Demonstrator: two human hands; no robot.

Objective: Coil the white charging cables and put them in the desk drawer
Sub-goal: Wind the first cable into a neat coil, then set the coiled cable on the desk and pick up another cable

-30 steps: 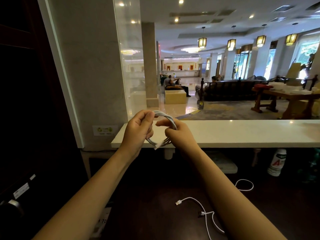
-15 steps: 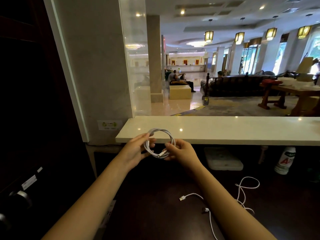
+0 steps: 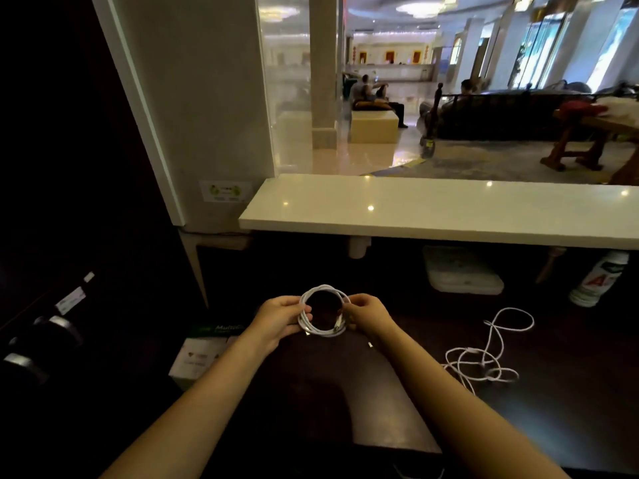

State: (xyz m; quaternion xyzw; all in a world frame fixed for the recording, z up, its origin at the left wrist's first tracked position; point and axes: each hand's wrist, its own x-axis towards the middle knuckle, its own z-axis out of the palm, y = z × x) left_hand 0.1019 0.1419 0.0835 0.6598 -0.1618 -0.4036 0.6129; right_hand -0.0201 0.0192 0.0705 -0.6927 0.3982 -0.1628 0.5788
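Observation:
A white charging cable wound into a round coil (image 3: 313,328) is held between both hands, low over the dark desk (image 3: 539,423). My left hand (image 3: 276,319) pinches the coil's left side. My right hand (image 3: 368,314) grips its right side, where a plug end lies against the loop. A second white cable (image 3: 484,354) lies loose and tangled on the desk to the right of my right forearm. No drawer can be made out in the dark.
A pale stone counter (image 3: 432,212) overhangs the back of the desk. Under it stand a white box (image 3: 463,274) and a white bottle (image 3: 594,281). A white carton (image 3: 200,357) sits at the left, beside my left forearm. A lobby with seated people lies beyond.
Both hands have come down with the coil from counter height to just above the desk. The view has tilted downward, so the loose cable now shows more fully.

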